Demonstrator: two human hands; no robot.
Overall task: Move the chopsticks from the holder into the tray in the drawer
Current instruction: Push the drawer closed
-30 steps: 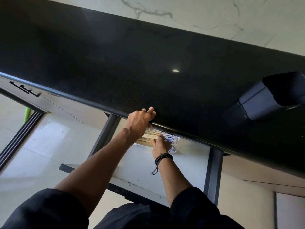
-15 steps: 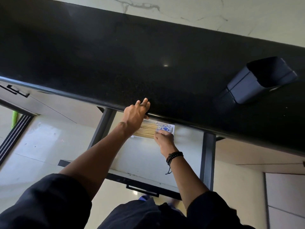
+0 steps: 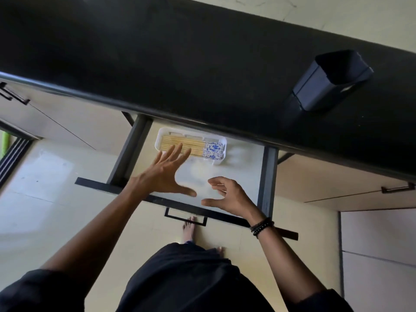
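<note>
A bundle of wooden chopsticks (image 3: pixel 186 145) with blue-and-white patterned ends lies flat in a white tray (image 3: pixel 224 140) at the back of the open drawer (image 3: pixel 238 170). The dark holder (image 3: pixel 326 84) stands on the black countertop at the right, and nothing shows in its opening. My left hand (image 3: pixel 164 174) hovers over the drawer with fingers spread, its fingertips just in front of the tray. My right hand (image 3: pixel 229 197) hangs over the drawer's front part, fingers loosely curled and holding nothing.
The black countertop (image 3: pixel 180 64) overhangs the drawer's back. The drawer's dark front panel and handle (image 3: pixel 185 218) project toward my body. Closed cabinet fronts with bar handles (image 3: pixel 397 189) flank it. My bare feet (image 3: pixel 189 230) stand on the pale floor below.
Both hands have let go of the chopsticks and drawn back from the tray toward me. The view has shifted, so the whole tray and drawer front are in sight.
</note>
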